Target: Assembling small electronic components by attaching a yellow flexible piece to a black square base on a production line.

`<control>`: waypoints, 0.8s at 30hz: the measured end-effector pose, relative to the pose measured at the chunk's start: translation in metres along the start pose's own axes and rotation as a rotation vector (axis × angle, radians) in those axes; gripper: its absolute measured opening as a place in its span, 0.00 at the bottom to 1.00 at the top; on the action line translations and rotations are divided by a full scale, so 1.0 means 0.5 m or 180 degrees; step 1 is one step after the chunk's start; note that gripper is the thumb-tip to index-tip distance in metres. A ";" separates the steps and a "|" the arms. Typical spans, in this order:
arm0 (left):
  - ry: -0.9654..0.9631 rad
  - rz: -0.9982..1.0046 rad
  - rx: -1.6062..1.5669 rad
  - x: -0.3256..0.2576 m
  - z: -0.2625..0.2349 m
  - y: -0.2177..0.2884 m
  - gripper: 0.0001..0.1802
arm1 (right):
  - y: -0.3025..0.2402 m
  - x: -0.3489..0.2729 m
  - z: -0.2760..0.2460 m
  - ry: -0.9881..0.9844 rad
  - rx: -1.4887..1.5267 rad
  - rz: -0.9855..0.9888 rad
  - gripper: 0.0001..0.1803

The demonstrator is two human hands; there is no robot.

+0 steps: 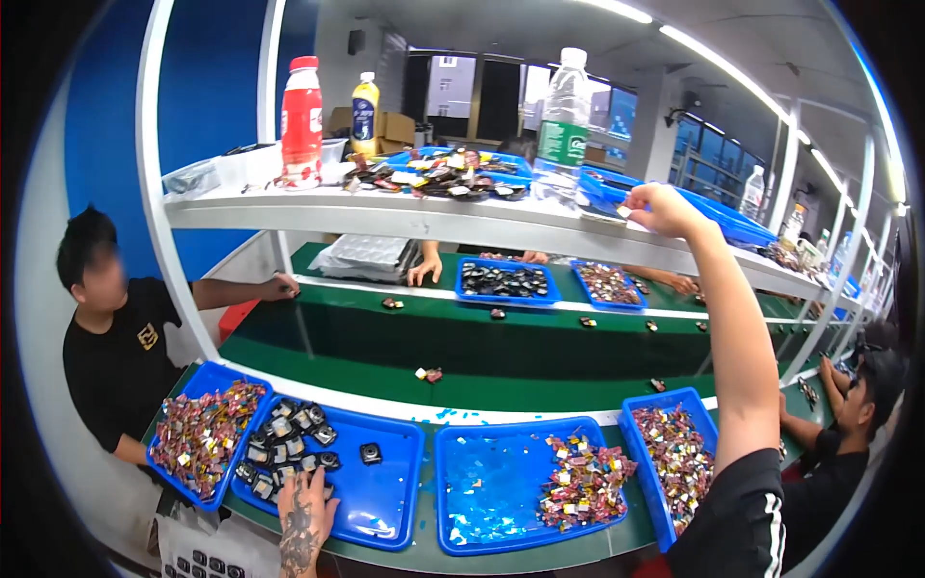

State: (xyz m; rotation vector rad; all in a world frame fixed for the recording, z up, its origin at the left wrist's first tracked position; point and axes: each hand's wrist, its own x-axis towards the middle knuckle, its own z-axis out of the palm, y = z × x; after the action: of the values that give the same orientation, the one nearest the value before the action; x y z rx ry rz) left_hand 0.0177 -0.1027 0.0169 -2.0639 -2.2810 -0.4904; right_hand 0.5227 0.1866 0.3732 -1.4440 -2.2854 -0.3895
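My left hand (306,506) lies low over a blue tray (385,482), its fingers stretched out beside a pile of small black square parts with round lens-like rings (284,438). One such black part (370,453) sits apart in the same tray. My right arm reaches up to the white shelf (434,222), where my right hand (667,212) is closed in a pinch at the shelf's edge. A small white piece (624,212) shows at its fingertips; what kind it is, I cannot tell. The blue tray to the right (462,539) holds a heap of reddish-brown small parts (583,482) and blue film scraps.
More reddish parts fill blue trays at the far left (207,438) and right (670,458). Beyond runs a green conveyor (540,352) with scattered parts. Bottles (564,125) and heaped parts stand on the shelf. Co-workers sit left (116,337) and right (848,433).
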 end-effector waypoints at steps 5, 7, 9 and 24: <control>0.0039 -0.0131 0.0071 0.006 0.011 -0.003 0.32 | 0.009 0.005 0.002 0.0667 -0.0048 -0.0113 0.07; -0.0251 -0.0225 -0.0083 0.018 -0.005 0.008 0.30 | -0.002 -0.012 -0.021 0.1119 0.0012 0.0184 0.07; -0.0242 -0.0223 -0.0175 0.022 -0.013 0.015 0.27 | -0.016 -0.025 -0.050 0.1594 0.0046 0.0428 0.07; 0.0397 -0.0478 -0.3886 0.000 -0.015 0.035 0.23 | -0.437 0.203 0.043 0.0992 -0.1471 0.0078 0.07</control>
State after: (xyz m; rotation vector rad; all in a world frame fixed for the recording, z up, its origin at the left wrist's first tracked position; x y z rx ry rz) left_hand 0.0333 -0.1033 0.0275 -1.9789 -2.2462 -2.3861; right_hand 0.2823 0.1834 0.3991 -1.4840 -2.0014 -1.1099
